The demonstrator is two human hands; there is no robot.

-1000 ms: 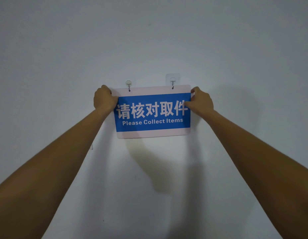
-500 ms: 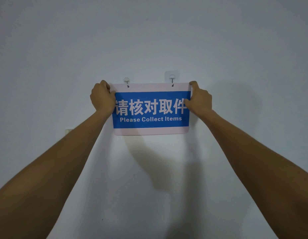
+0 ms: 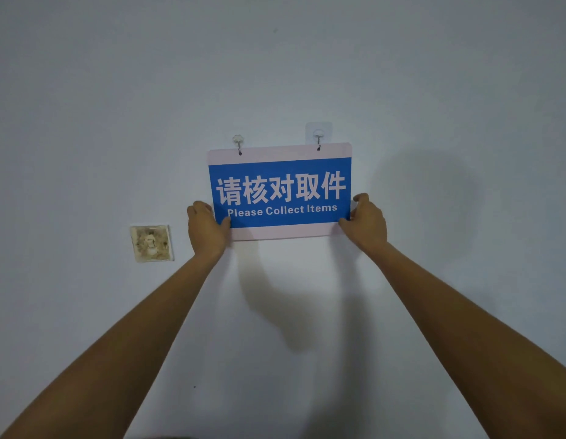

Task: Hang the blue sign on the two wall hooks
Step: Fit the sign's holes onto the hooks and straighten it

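Overhead, one blue sign (image 3: 280,191), two hooks (image 3: 238,141) (image 3: 318,135), two hands (image 3: 209,228) (image 3: 365,224), seemingly gripping.

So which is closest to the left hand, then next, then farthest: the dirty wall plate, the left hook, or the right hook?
From the left hand:
1. Dirty wall plate, just to its left, lower on the wall.
2. Left hook, above it at the sign's top edge.
3. Right hook, up and across to the right.

Looks like a parcel pickup spot or shop. The blue sign (image 3: 280,191) reads "Please Collect Items". Otherwise just a bare painted wall (image 3: 117,90) with a grimy wall plate (image 3: 151,243).
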